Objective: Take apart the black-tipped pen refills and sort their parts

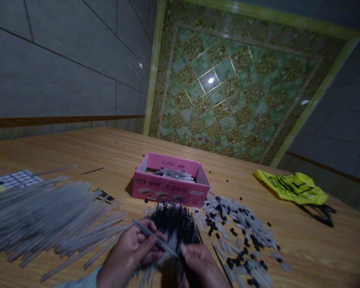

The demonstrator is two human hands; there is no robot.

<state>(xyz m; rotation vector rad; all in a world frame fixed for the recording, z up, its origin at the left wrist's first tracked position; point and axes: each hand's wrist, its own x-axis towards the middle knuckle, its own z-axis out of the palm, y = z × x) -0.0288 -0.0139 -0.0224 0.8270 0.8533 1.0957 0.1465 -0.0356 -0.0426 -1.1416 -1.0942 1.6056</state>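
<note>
The piece we care about is a slim translucent tube, held between our two hands just above the near middle of the counter. Its long axis runs aslant, from a free end at the far left to an end at the near right, and that slant is the relation that counts: our left hand lies along its middle, while our right hand meets it only at the near-right tip. The left hand is closed, thumb and fingers pinching the tube. The right hand's fingers are curled in around that tip; whether they grip it, or some dark piece beside it, we cannot tell through the blur. The left is the hand with more of the tube, the right the one nearer its working-side end.

Just beyond our hands lies a dense bundle of dark-ended sticks, pointing away from us. Behind it stands a pink box, open at the top, with pale pieces inside. To the left we have a broad heap of long clear tubes; to the right, scattered short pale and black pieces. Farther right lies a yellow bag.
</note>
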